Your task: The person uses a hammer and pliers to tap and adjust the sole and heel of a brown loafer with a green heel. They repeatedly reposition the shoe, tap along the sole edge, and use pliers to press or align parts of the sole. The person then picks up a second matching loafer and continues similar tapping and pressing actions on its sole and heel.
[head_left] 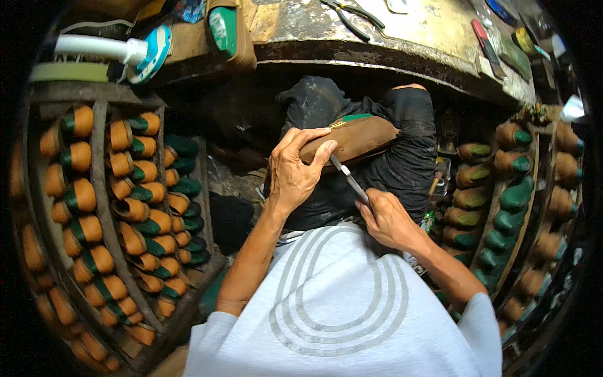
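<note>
A brown leather shoe upper (367, 134) rests across my lap, with the green shoe last (357, 117) showing at its opening. My left hand (295, 164) grips the shoe's left end, thumb on the near side and fingers over the top. In my right hand (391, 217) is a slim grey metal tool (353, 182), which looks like a knife. Its upper end meets or nearly meets the shoe's near lower edge, close to my left thumb. Whether the tip touches the leather, I cannot tell.
Racks on the left hold several tan shoes (81, 193) on green lasts. More shoes and green lasts (518, 195) stand on racks at the right. Ahead is a worn workbench (427, 47) bearing pliers (353, 17), a red-handled tool (483, 41) and another brown shoe (244, 38).
</note>
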The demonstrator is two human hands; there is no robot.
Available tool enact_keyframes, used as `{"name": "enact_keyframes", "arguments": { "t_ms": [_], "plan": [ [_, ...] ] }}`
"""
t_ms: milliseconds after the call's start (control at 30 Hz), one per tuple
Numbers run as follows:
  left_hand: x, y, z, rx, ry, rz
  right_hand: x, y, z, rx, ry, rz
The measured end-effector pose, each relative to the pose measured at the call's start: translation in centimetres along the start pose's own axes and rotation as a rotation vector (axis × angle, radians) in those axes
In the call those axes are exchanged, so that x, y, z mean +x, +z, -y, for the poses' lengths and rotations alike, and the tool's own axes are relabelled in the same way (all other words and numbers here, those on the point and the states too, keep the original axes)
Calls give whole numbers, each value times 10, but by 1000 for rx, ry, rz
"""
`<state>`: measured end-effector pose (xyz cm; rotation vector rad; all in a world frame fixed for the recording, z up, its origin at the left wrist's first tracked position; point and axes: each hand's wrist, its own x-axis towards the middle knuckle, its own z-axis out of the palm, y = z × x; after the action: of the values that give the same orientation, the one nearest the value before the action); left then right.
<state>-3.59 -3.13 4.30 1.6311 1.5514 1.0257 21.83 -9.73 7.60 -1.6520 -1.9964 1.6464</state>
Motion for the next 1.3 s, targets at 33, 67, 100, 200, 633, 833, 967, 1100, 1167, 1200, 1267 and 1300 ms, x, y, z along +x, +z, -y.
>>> {"name": "enact_keyframes", "arguments": {
  "t_ms": [33,67,100,200,633,833,967,1100,1167,1200,1267,1300],
  "plan": [
    [-3,-1,-1,10,0,-10,-7,-9,0,95,82,121],
    [-4,-4,0,31,13,19,-18,-22,1,385,326,308],
    [-8,-5,-1,26,22,11,-30,-33,6,398,483,334],
    [-21,-5,-2,47,84,2,-47,-55,26,608,596,53],
    [-5,-17,5,12,-73,82,95,-195,31,-251,-212,-529],
    [21,-25,19,-31,-51,161,184,-293,-44,-49,-43,-938],
    [22,-18,22,-44,-69,179,209,-309,-62,-209,-93,-946],
    [24,-16,23,-60,-71,171,212,-309,-54,-252,-98,-908],
    [26,-17,23,-59,-68,167,211,-306,-51,-222,-118,-877],
    [27,-17,22,-67,-68,164,211,-305,-52,-233,-168,-874],
    [29,-18,21,-86,-81,171,214,-303,-57,-268,-327,-856],
    [30,-18,20,-97,-97,180,216,-303,-61,-332,-318,-864]
  ]
}}
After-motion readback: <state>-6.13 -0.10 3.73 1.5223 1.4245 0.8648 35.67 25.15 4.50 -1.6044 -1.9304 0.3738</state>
